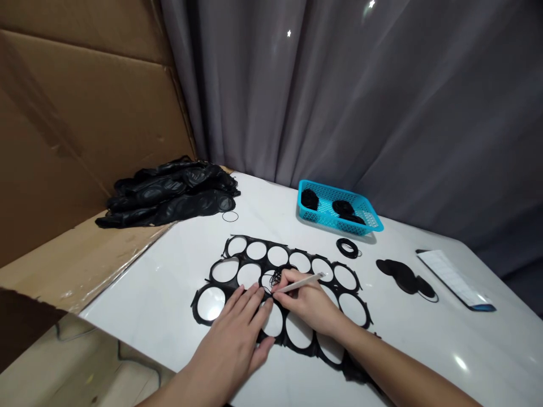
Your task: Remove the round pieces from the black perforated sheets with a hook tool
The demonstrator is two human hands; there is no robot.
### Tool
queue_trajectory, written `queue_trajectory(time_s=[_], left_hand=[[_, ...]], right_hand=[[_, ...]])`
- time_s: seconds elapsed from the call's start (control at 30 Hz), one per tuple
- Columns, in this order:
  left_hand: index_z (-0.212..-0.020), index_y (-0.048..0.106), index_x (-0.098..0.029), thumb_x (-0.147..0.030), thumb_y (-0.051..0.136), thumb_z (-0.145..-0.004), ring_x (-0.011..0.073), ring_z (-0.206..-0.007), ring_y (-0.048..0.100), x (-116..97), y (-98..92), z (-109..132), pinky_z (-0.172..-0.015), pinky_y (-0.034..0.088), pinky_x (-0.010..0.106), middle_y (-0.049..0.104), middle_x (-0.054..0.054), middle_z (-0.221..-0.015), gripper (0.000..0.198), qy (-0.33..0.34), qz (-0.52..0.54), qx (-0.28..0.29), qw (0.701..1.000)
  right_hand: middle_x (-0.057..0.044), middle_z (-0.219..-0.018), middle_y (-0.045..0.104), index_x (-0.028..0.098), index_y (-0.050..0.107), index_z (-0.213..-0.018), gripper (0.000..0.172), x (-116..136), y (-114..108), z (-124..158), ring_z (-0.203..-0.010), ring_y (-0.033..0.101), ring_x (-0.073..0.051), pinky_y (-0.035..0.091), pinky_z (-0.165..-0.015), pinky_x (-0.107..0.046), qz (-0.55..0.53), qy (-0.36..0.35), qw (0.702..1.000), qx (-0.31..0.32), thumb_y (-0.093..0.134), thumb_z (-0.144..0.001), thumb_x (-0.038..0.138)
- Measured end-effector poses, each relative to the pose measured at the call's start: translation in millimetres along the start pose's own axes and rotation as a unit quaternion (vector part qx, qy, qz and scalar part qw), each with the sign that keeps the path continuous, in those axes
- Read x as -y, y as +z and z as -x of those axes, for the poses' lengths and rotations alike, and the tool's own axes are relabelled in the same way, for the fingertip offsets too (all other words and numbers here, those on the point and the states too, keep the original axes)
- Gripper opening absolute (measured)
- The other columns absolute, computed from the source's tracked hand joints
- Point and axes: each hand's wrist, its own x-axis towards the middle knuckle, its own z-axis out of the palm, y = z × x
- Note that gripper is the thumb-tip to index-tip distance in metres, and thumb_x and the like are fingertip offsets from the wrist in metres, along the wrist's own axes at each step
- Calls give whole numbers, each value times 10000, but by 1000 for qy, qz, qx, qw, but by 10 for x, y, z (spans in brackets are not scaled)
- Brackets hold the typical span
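Observation:
A black sheet with round cut-out holes [254, 265] lies flat on the white table [169, 294]. My left hand [237, 333] rests flat on it, fingers stretched out and together. My right hand [309, 302] grips a thin white stick-like tool [299, 284] like a pen. Its tip points at a small tangle of thin black rings [276, 277] on the sheet, just beyond my left fingertips.
A blue basket [365, 217] with black round pieces stands at the back. A black ring bundle [348, 247], black discs [405, 274] and a white packet [453, 278] lie to the right. A heap of black sheets [169, 192] sits on cardboard [85, 254] at left. A curtain hangs behind.

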Motion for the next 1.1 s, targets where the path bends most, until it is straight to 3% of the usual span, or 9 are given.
queue_trajectory(time_s=[0.2,0.37,0.43,0.53,0.6,0.7,0.87,1.0,1.1], left_hand=[[-1334,537,-96,-294,615,-885,329,-1285,546,-1,-7,-6,-1018,496,502,561,181,-1388,497,7,-7,-4,1000],[-1321,545,-101,-306,595,-903,319,-1283,550,4,11,10,-1016,502,504,577,173,-1373,468,4,-4,-5,1000],[-1315,550,-110,-301,584,-916,320,-1286,548,5,11,11,-1025,493,513,573,170,-1377,444,1,5,-10,1000],[-1316,555,-127,-286,586,-923,320,-1289,544,17,-4,9,-1033,485,525,569,166,-1377,425,-3,23,-11,1000],[-1324,553,-140,-275,592,-920,314,-1290,544,38,-21,6,-1035,486,522,567,159,-1378,428,-2,30,-8,1000],[-1322,557,-151,-268,596,-912,318,-1270,556,85,-55,-14,-1024,494,529,570,155,-1368,428,1,49,-5,999],[-1288,583,-144,-259,556,-935,309,-1215,586,45,-84,-132,-1041,482,526,570,157,-1341,372,-11,79,-18,997],[-1383,517,-141,-235,620,-905,299,-1371,457,-168,-56,-260,-1115,424,492,500,151,-1455,498,50,120,18,991],[-1345,561,-164,-252,702,-855,327,-1364,466,-301,-54,-327,-1100,425,525,514,144,-1449,517,81,132,81,985]], right_hand=[[-22,-827,588,189,466,-762,163,-50,100,82,-819,524,-183,388,-736,-303,87,-105,991,-17,554,-887,132],[-56,-853,569,197,436,-810,142,-149,129,84,-779,446,-212,336,-696,-339,251,-226,941,-5,455,-935,133],[-57,-873,573,200,458,-822,123,-171,-74,-56,-801,466,-216,349,-717,-337,268,-215,938,-40,440,-923,132],[-60,-791,530,203,416,-746,170,-206,-578,-322,-783,470,-221,345,-721,-338,270,-150,929,-204,424,-915,187],[-58,-763,534,205,414,-730,167,-241,-885,-414,-763,469,-224,326,-699,-336,271,-109,918,-267,462,-887,233],[-42,-716,558,202,446,-690,192,-284,-1065,-335,-731,496,-213,330,-662,-319,217,-39,938,-266,531,-841,284],[11,-639,556,190,468,-688,268,-256,-817,50,-617,513,-150,376,-593,-269,-38,77,982,-166,668,-783,340],[-24,-776,654,176,450,-703,393,-212,-656,232,-620,543,-108,367,-525,-207,-302,130,936,-126,819,-691,312],[-61,-867,689,166,502,-761,396,-235,-610,315,-845,670,-164,381,-499,-156,-440,161,876,-114,871,-661,266]])
